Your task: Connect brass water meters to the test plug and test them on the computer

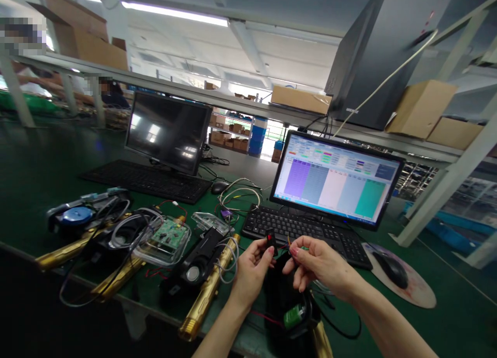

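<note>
My left hand [252,267] pinches a small black switch with a red mark [271,239] between thumb and fingers. My right hand [319,267] is closed in a pinch on thin orange and green wires [290,242] right beside the switch. Both hands hover in front of the black keyboard [298,228]. Below them lies a black assembly with a green cylindrical part [294,315], joined to red and black wires.
A lit monitor [337,177] stands behind the keyboard, a dark monitor [166,131] and second keyboard [147,180] to the left. Gold tubes [209,288], a circuit board in a clear case [169,234] and cables crowd the green bench. A mouse [392,269] lies on a pad at right.
</note>
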Tool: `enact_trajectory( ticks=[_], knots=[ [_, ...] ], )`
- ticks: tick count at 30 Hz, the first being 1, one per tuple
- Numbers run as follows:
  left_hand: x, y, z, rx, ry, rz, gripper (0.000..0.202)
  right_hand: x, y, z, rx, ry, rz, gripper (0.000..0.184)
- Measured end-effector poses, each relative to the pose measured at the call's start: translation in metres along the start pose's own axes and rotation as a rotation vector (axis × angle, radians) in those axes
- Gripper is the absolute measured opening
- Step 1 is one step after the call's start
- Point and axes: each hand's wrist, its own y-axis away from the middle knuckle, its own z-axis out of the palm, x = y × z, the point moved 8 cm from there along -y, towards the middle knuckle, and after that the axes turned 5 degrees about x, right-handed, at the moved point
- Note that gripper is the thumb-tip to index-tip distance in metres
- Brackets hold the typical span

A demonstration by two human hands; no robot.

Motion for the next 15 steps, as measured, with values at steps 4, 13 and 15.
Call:
enact_trajectory(
  ticks=[4, 13, 15],
  knots=[
    [0.0036, 0.0013, 0.0000, 0.009, 0.001, -0.006, 0.037, -0.0019, 0.0023, 0.0005, -0.029, -0.009, -0.027, 0.044],
    [0.0024, 0.0010, 0.0009, 0.003, 0.011, -0.003, 0.036, -0.0021, 0.0014, 0.0004, -0.025, 0.015, 0.003, 0.046],
    [0.0033, 0.0014, 0.0010, 0.004, 0.007, -0.002, 0.036, -0.0007, 0.0009, 0.0004, -0.017, 0.018, 0.018, 0.045]
  ],
)
